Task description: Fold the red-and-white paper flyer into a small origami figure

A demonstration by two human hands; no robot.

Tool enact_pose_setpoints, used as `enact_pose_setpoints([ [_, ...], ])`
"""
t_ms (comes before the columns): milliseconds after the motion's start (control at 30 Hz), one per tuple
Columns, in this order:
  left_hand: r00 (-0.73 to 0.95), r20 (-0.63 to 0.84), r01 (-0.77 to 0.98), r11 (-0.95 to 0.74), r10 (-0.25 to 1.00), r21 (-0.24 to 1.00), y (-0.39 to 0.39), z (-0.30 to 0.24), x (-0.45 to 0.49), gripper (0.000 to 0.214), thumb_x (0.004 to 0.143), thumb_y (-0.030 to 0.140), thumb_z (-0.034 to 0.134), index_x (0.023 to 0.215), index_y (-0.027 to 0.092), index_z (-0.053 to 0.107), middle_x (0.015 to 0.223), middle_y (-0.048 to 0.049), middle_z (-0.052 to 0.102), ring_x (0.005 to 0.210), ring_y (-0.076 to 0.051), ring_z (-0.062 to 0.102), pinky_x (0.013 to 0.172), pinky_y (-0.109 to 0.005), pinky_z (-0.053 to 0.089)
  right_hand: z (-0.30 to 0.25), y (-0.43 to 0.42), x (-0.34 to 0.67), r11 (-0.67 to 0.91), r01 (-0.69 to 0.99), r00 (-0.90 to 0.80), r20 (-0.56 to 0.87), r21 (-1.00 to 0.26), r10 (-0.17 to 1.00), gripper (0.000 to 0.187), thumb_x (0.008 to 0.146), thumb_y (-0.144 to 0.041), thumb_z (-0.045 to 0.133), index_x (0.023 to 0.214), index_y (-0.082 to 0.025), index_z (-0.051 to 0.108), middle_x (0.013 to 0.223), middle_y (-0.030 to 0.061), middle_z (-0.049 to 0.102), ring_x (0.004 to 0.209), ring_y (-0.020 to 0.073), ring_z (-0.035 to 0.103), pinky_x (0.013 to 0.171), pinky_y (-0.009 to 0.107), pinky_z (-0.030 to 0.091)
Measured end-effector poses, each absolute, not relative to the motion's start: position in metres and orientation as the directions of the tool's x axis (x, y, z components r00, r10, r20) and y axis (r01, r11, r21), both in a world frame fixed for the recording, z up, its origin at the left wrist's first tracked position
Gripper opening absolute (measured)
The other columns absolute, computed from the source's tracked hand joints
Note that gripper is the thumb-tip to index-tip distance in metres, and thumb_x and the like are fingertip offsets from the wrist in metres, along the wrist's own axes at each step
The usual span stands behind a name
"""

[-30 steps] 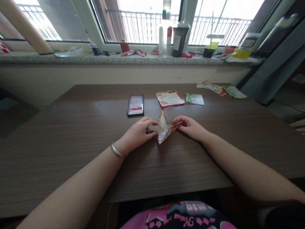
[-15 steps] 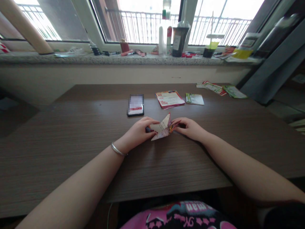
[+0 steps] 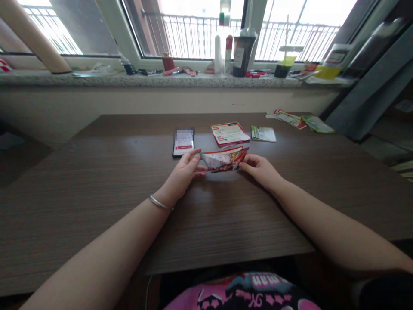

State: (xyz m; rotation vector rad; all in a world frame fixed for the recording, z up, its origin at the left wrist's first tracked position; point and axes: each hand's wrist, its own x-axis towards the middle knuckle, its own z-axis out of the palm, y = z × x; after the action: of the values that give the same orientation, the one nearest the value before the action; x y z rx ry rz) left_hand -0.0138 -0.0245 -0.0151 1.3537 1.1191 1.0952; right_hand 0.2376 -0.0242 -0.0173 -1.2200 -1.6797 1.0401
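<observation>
Between my hands a folded sheet of printed paper (image 3: 224, 159), red, white and brown, is held just above the table. It is wide at the top and narrower below. My left hand (image 3: 186, 171) has its thumb and forefinger on the paper's left corner, the other fingers stretched beneath. On the right end, my right hand (image 3: 260, 169) pinches the paper between thumb and fingers. A smartphone (image 3: 183, 143) with a lit screen lies just beyond my left hand. Behind the paper sits a stack of printed sheets (image 3: 230, 134).
A small green and white packet (image 3: 263, 134) lies right of the stack. Several leaflets (image 3: 290, 119) are spread at the table's back right. Cups, bottles and small items line the stone windowsill (image 3: 180, 81). The brown wooden table (image 3: 97, 206) reaches to the wall below the window.
The paper has gone from a standing, pointed, partly opened fold to a flatter, stretched shape. My hands have moved slightly apart at its ends.
</observation>
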Motion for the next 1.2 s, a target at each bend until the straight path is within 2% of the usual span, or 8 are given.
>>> enact_pose_setpoints([
  [67, 0.148, -0.002, -0.050, 0.009, 0.989, 0.999, -0.024, -0.016, -0.012, 0.053, 0.094, 0.055, 0.037, 0.134, 0.020, 0.036, 0.127, -0.0156, 0.055, 0.083, -0.015, 0.068, 0.069, -0.028, 0.058, -0.016, -0.025, 0.236, 0.164, 0.263, -0.156, 0.126, -0.951, 0.980, 0.022, 0.075, -0.042, 0.066, 0.076, -0.020, 0.062, 0.081, 0.0019, 0.070, 0.075, 0.0164, 0.063, 0.077, 0.033, 0.050],
  [100, 0.161, -0.005, -0.083, 0.018, 0.987, 0.996, -0.026, -0.015, -0.011, 0.056, 0.093, 0.056, 0.039, 0.136, 0.020, 0.033, 0.129, -0.0165, 0.053, 0.084, -0.016, 0.068, 0.070, -0.029, 0.058, -0.016, -0.025, 0.235, 0.154, 0.240, -0.134, 0.124, -0.958, 0.983, 0.022, 0.073, -0.041, 0.067, 0.074, -0.020, 0.061, 0.081, 0.0023, 0.070, 0.076, 0.0165, 0.063, 0.077, 0.033, 0.050],
  [233, 0.226, 0.016, -0.050, -0.005, 0.974, 0.999, -0.036, -0.009, -0.004, 0.077, 0.079, 0.039, 0.070, 0.141, 0.018, 0.029, 0.125, -0.0157, 0.058, 0.093, -0.019, 0.066, 0.075, -0.030, 0.056, -0.016, -0.027, 0.231, 0.145, 0.182, -0.117, 0.125, -0.973, 0.985, 0.027, 0.069, -0.042, 0.072, 0.070, -0.022, 0.055, 0.080, 0.0026, 0.070, 0.075, 0.0170, 0.063, 0.075, 0.033, 0.051],
  [433, 0.279, 0.013, 0.020, -0.019, 0.960, 1.000, -0.042, -0.007, 0.001, 0.053, 0.077, 0.039, 0.071, 0.121, 0.014, 0.054, 0.119, -0.0137, 0.064, 0.091, -0.018, 0.065, 0.072, -0.027, 0.053, -0.019, -0.032, 0.225, 0.157, 0.186, -0.160, 0.128, -0.970, 0.979, 0.030, 0.071, -0.042, 0.071, 0.069, -0.023, 0.048, 0.081, 0.0027, 0.069, 0.076, 0.0183, 0.065, 0.072, 0.035, 0.052],
  [600, 0.290, 0.011, 0.044, -0.024, 0.957, 0.999, -0.040, -0.010, 0.002, 0.043, 0.079, 0.043, 0.068, 0.111, 0.015, 0.062, 0.111, -0.0117, 0.068, 0.091, -0.019, 0.065, 0.069, -0.026, 0.051, -0.021, -0.033, 0.222, 0.137, 0.180, -0.192, 0.102, -0.974, 0.976, 0.029, 0.072, -0.038, 0.070, 0.071, -0.023, 0.045, 0.087, 0.0038, 0.070, 0.084, 0.0205, 0.066, 0.076, 0.037, 0.053],
  [867, 0.274, 0.048, 0.180, -0.100, 0.960, 0.979, -0.038, -0.017, 0.002, 0.043, 0.082, 0.045, 0.064, 0.111, 0.014, 0.061, 0.104, -0.0105, 0.069, 0.077, -0.016, 0.063, 0.066, -0.028, 0.050, -0.020, -0.033, 0.220, 0.045, 0.047, -0.116, 0.040, -0.998, 0.992, 0.038, 0.067, -0.042, 0.074, 0.088, -0.023, 0.049, 0.077, 0.0005, 0.069, 0.069, 0.0156, 0.063, 0.067, 0.030, 0.047],
  [1000, 0.222, 0.059, 0.236, -0.113, 0.973, 0.965, -0.041, -0.013, 0.004, 0.038, 0.082, 0.044, 0.062, 0.104, 0.013, 0.060, 0.091, -0.0070, 0.068, 0.067, -0.014, 0.060, 0.062, -0.027, 0.050, -0.017, -0.035, 0.218, 0.046, 0.082, -0.158, 0.032, -0.996, 0.987, 0.032, 0.068, -0.045, 0.072, 0.079, -0.020, 0.055, 0.075, 0.0010, 0.067, 0.063, 0.0129, 0.057, 0.062, 0.027, 0.042],
  [1200, 0.219, 0.069, 0.229, -0.120, 0.973, 0.966, -0.042, -0.013, 0.008, 0.030, 0.085, 0.033, 0.057, 0.108, 0.014, 0.053, 0.098, -0.0068, 0.065, 0.067, -0.012, 0.062, 0.064, -0.027, 0.052, -0.017, -0.036, 0.217, 0.146, 0.121, -0.158, 0.126, -0.982, 0.979, 0.025, 0.070, -0.039, 0.070, 0.069, -0.020, 0.054, 0.074, 0.0003, 0.066, 0.070, 0.0147, 0.059, 0.069, 0.029, 0.045],
])
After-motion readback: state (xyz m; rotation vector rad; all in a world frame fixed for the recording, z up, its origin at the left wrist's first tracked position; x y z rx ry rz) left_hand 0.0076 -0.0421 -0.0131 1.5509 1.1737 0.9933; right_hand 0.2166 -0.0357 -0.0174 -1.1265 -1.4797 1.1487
